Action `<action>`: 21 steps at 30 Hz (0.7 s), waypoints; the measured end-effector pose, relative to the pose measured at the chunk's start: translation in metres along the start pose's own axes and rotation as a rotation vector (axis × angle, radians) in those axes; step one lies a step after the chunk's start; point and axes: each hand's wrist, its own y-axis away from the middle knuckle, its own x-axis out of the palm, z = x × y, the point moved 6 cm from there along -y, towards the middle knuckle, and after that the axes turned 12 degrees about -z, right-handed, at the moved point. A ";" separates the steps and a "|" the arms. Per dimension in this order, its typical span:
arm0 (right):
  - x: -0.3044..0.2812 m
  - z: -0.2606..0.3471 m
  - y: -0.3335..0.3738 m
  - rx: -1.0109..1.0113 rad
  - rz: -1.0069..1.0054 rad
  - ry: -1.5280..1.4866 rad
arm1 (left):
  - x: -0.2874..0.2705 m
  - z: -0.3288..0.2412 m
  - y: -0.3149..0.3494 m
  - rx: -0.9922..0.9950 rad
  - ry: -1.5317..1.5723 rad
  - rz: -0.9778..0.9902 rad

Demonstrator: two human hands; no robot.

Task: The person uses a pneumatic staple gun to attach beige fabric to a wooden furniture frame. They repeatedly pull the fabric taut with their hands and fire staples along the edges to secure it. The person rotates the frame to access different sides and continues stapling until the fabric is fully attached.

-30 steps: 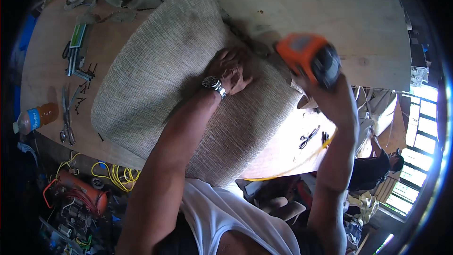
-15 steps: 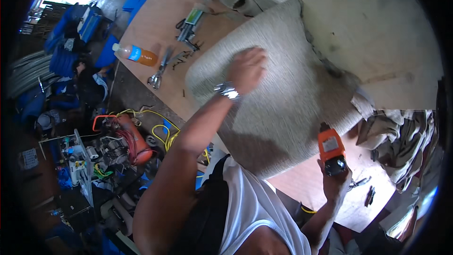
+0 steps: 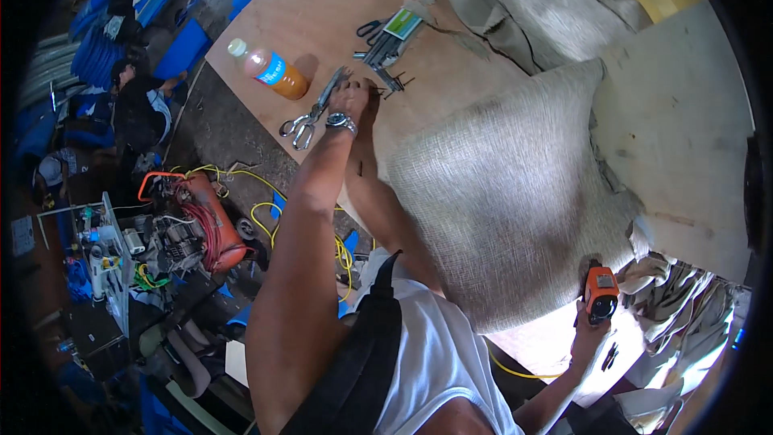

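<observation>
Head view: I look down over a round wooden table (image 3: 515,8) with the floor to its left.
Floor, far left: an orange compressor (image 3: 211,221) with yellow hose (image 3: 266,213) coiled beside it, blue crates further back.
Bottle: a plastic bottle of orange drink (image 3: 270,70) lies on its side near the table's left edge.
Scissors: a pair of scissors (image 3: 314,109) lies just right of the bottle, touching or almost touching my left wrist.
Left hand: my left hand (image 3: 352,97), a watch on the wrist, reaches to a scatter of small dark staples or nails (image 3: 393,82) on the table; the fingers are curled down onto them, but I cannot tell whether the grip has closed on anything.
Tools: a bundle of flat metal tools (image 3: 386,42) sits just beyond that hand.
Cushion: a large beige woven cushion (image 3: 515,193) lies across the middle of the table, between my two hands.
Right hand: my right hand (image 3: 589,337) has its grip closed around an orange staple gun (image 3: 600,294), held upright at the cushion's lower right corner.
Cloth: loose beige cloth (image 3: 676,282) hangs off the table to the right.
</observation>
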 end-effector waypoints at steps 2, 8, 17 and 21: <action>0.008 -0.017 -0.002 0.095 -0.043 -0.076 | 0.009 0.002 -0.003 -0.023 0.032 -0.198; 0.007 0.000 0.011 -0.020 -0.029 0.107 | -0.044 0.011 -0.002 -0.176 0.637 -0.386; -0.041 0.045 0.020 0.156 0.030 -0.111 | -0.279 -0.197 0.052 0.042 1.797 -0.226; -0.065 0.016 0.048 0.276 0.001 -0.975 | -0.312 -0.355 0.175 0.257 1.961 0.408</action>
